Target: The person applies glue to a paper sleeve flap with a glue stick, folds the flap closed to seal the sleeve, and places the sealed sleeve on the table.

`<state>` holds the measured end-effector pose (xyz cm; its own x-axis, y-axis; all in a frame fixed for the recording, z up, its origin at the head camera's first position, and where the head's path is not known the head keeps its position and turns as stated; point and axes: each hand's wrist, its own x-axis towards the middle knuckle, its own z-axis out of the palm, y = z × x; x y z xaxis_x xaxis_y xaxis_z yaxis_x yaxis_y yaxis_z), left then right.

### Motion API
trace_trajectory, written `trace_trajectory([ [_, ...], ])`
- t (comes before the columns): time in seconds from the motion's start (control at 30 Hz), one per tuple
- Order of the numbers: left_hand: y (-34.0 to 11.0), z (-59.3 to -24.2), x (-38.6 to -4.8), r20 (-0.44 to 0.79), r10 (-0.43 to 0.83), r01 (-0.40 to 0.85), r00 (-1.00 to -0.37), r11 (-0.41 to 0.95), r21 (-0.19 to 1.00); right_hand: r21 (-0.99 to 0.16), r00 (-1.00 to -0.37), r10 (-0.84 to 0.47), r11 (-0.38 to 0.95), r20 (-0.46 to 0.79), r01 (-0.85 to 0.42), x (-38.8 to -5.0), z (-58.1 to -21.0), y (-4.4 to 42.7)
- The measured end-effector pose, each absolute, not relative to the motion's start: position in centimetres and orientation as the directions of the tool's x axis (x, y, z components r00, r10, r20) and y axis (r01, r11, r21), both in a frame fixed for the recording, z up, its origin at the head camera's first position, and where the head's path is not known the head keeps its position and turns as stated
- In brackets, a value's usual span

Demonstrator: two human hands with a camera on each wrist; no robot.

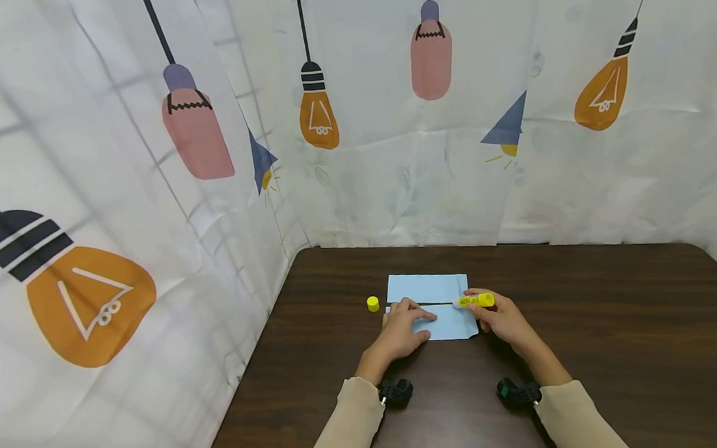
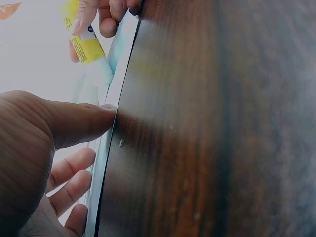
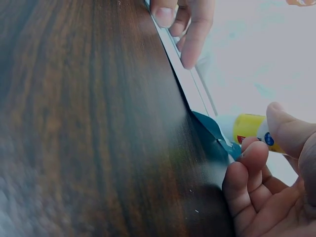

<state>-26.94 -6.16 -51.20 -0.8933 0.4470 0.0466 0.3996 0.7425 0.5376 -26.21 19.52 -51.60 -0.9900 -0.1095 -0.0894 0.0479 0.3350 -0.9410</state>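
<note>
Two light blue paper pieces lie one behind the other on the table, the back one and the front one, a thin dark gap between them. My left hand rests on the front piece with thumb and fingers spread. Between thumb and fingers, my right hand holds a yellow glue stick, its white tip pointing left at the papers' right part. In the right wrist view, the glue stick is beside a bent-up paper flap.
A yellow cap stands on the brown table, left of the papers. Behind and to the left hangs a white curtain printed with lamps. Black bands with devices are on both wrists.
</note>
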Motion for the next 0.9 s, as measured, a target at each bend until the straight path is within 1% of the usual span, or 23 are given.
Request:
trace_trajectory([
  [0.33, -5.74, -51.11, -26.83, 0.057, 0.455, 0.408, -0.889, 0.727, 0.552, -0.937, -0.992, -0.107, 0.348, -0.07, 0.029, -26.19, -51.69, 19.92],
  [0.43, -5.68, -51.03, -26.85, 0.052, 0.448, 0.398, -0.892, 0.727, 0.559, -0.934, -0.99, -0.126, 0.358, -0.06, 0.012, -26.37, -51.69, 19.9],
  [0.67, -5.77, -50.99, -26.83, 0.044, 0.439, 0.388, -0.898, 0.737, 0.554, -0.931, -0.989, -0.126, 0.364, -0.078, 0.027, -26.45, -51.82, 19.68],
  [0.9, -6.05, -51.03, -26.87, 0.052, 0.448, 0.402, -0.893, 0.74, 0.539, -0.933, -0.987, -0.138, 0.36, -0.081, 0.026, -26.36, -51.72, 19.53],
])
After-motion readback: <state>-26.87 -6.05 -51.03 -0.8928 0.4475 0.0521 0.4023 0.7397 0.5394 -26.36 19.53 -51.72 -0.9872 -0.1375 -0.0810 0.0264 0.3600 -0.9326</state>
